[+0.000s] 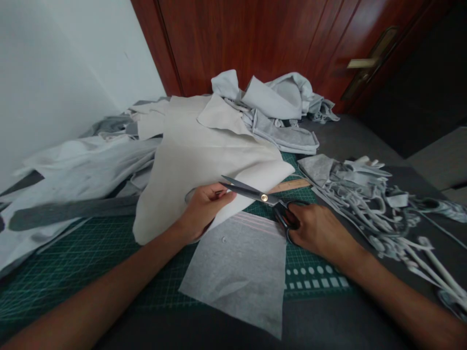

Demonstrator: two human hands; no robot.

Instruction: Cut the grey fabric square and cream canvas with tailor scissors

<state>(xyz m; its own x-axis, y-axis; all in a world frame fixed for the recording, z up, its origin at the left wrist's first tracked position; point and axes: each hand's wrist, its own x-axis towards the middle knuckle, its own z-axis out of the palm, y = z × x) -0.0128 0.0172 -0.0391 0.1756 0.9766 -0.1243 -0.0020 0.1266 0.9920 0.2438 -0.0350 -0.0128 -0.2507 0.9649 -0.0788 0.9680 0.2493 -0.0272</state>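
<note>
- Two hands work close together over a green cutting mat (75,260): the left hand (202,214) and the right hand (317,231), with steel dressmaking shears (264,198) between them.
- The shears' long axis runs sideways across the view, from black handles at lower right to pointed tips at upper left. The right hand is nearer the pivot and handles; the left hand is nearest the tips.
- The right hand is closed narrow around the handles, holding the shears.
- The left hand is curled narrow, gripping the edge of a large cream cloth sheet (195,167). The blades lie along that soft, matte edge; whether they have entered the cloth, I cannot tell.
- A flat grey jersey panel (237,274) with faint pinkish stripes lies on the mat below the hands.
- A wooden ruler (290,185) sits just beyond the shears, partly under the cloth.
- At right lies a tangled heap of pale fabric strips (368,209); behind the cloth sits crumpled grey knit fabric (277,114), before a reddish wooden door (237,39) with a brass lever handle (363,63).
</note>
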